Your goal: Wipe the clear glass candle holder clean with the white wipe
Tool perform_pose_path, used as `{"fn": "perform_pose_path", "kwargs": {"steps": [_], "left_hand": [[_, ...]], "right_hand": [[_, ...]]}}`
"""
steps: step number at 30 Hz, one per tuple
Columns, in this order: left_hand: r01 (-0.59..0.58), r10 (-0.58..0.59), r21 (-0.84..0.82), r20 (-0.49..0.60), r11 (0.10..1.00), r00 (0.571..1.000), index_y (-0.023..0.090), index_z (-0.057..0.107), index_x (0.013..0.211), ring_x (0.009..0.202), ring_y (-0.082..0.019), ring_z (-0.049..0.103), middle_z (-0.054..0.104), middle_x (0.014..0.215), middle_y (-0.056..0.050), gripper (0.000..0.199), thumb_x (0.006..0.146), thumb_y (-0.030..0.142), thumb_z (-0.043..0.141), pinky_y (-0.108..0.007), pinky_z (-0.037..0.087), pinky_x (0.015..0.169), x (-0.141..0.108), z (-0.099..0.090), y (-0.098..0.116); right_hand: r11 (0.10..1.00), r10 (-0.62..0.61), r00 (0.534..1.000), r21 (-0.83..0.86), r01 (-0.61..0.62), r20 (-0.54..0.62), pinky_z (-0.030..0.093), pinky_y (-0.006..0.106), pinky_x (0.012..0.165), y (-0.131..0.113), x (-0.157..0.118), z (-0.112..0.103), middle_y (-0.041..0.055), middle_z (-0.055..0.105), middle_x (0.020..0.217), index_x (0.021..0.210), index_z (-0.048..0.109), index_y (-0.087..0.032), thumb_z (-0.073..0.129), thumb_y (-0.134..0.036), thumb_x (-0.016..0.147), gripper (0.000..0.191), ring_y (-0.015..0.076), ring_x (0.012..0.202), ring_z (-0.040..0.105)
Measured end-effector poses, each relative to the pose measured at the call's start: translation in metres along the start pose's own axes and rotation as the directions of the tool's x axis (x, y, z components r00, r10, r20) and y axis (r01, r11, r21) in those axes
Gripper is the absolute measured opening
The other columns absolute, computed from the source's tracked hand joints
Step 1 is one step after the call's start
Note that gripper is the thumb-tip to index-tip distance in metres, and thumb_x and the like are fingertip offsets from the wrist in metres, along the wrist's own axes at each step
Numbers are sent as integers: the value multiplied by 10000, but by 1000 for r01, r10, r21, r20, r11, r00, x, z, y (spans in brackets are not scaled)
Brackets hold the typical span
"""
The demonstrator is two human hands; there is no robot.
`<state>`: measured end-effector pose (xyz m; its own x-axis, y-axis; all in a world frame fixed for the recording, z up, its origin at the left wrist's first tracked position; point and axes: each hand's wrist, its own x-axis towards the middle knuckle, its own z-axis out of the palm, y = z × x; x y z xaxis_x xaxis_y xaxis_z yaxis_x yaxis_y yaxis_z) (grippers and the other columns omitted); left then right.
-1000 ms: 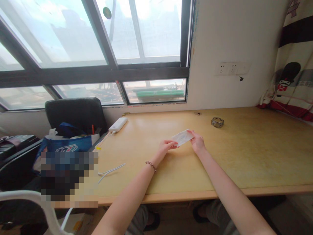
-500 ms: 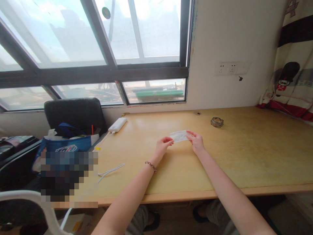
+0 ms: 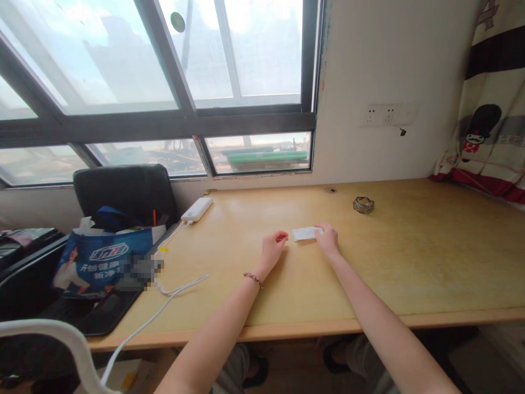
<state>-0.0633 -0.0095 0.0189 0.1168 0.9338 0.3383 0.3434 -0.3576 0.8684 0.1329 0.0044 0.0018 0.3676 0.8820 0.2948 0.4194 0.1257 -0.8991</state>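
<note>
A flat white rectangular piece, like folded tissue or cloth (image 3: 304, 233), is low over or on the wooden table (image 3: 430, 262). At its right end my right hand (image 3: 327, 239) has its fingers closed on the edge. Just left of the piece, with a small gap, is my left hand (image 3: 274, 245), its fingertips pinched together; whether anything small is between them cannot be made out. A beaded bracelet (image 3: 253, 279) circles my left wrist.
Behind my right hand lies a dark metallic ring-shaped object (image 3: 363, 204). A white power strip (image 3: 197, 209) sits at the back left, with a white cable (image 3: 182, 287) nearer the front. A blue bag (image 3: 102, 260) rests on the black chair (image 3: 127, 186).
My left hand has let go of the white piece and is now apart from its left end. The piece and my right hand have moved slightly lower in view.
</note>
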Motion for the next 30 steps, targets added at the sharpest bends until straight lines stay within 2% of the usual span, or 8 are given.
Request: {"fn": "perform_pose_path", "kwargs": {"steps": [3,6,10,13,16,19,23,30], "left_hand": [[-141,132,113,80,984,988,191,635,884,875,-182,570,638,936,-63,206,733,192,495,-319,409,829,-4,2,1],[-263,226,155,221,952,949,204,579,1037,1059,-185,485,561,1124,-64,298,763,186,465,-329,314,946,-6,5,4],[-375,244,269,417,887,876,223,525,1110,1179,-186,367,503,1201,-56,329,798,197,424,-373,189,1012,-10,7,9],[-424,229,317,502,848,834,232,539,1079,1173,-177,373,542,1147,-45,297,825,222,386,-376,175,1014,-11,5,12],[-468,231,359,537,808,811,237,538,1068,1146,-160,398,559,1116,-29,293,849,240,344,-365,194,1010,-11,4,13],[-492,235,393,543,777,806,242,512,1096,1128,-146,414,540,1146,-18,308,865,256,308,-352,219,1004,-10,3,12],[-508,257,389,539,768,802,245,524,1069,1106,-139,430,550,1128,-12,300,868,253,303,-345,233,1000,-9,4,9],[-510,284,376,513,774,810,232,566,974,1023,-129,484,592,1024,-9,259,854,232,336,-323,263,984,-9,5,8]], "right_hand": [[999,-19,990,32,15,139,360,349,854,0,-5,5,32,633,803,675,657,-231,522,-141,602,178,199,825,549],[993,-110,961,-7,116,254,355,342,841,2,-10,9,22,629,738,608,658,-245,557,-130,582,154,192,773,538],[974,-183,932,-74,216,314,365,328,813,0,-12,10,24,624,712,601,665,-246,565,-133,601,150,184,731,531],[953,-197,919,-155,261,340,377,308,794,-3,-13,8,24,630,722,633,670,-238,551,-140,632,154,177,731,538],[913,-191,910,-274,303,367,377,284,803,-8,-13,6,37,640,803,703,674,-205,525,-139,669,167,167,788,547],[857,-227,889,-353,376,397,366,267,828,-12,-15,6,47,638,894,796,667,-185,510,-133,694,194,159,866,541],[811,-298,851,-355,465,432,359,263,845,-15,-16,5,41,639,928,817,663,-190,512,-136,708,194,157,890,540],[789,-302,844,-381,482,444,358,248,844,-17,-17,3,44,640,949,794,672,-185,497,-139,723,194,153,889,548]]}}
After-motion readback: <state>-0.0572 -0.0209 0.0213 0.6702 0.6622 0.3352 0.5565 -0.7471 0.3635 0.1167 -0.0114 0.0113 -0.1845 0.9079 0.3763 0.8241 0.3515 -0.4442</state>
